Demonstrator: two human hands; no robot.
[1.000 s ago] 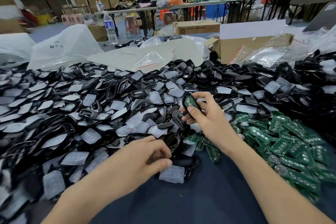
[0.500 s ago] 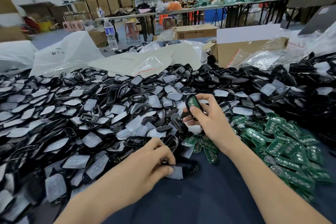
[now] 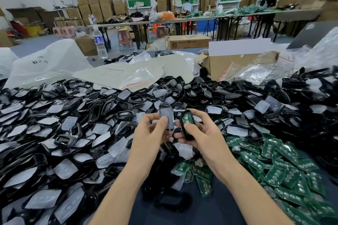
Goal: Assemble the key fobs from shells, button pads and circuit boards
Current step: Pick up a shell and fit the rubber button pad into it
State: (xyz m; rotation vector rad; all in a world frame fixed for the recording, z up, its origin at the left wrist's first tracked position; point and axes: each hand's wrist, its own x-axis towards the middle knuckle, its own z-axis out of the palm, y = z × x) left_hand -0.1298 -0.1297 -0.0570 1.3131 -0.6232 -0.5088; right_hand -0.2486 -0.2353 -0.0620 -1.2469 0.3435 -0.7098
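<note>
Holding a shell with a pad on it (image 3: 166,117) in the left hand (image 3: 148,134), pinched upright. Right hand (image 3: 198,134) grips a black shell (image 3: 187,126) with its green board inside, both just above the pile of parts (image 3: 76,133).

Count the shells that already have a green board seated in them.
1: the shell with a board in it, held by the right hand above the piles. The left hand pinches a pad. Others may lie hidden in the piles.

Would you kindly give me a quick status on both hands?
Left hand pinches pad. Right hand grips shell, board inside. Pad beside shell, not yet joined.
</note>
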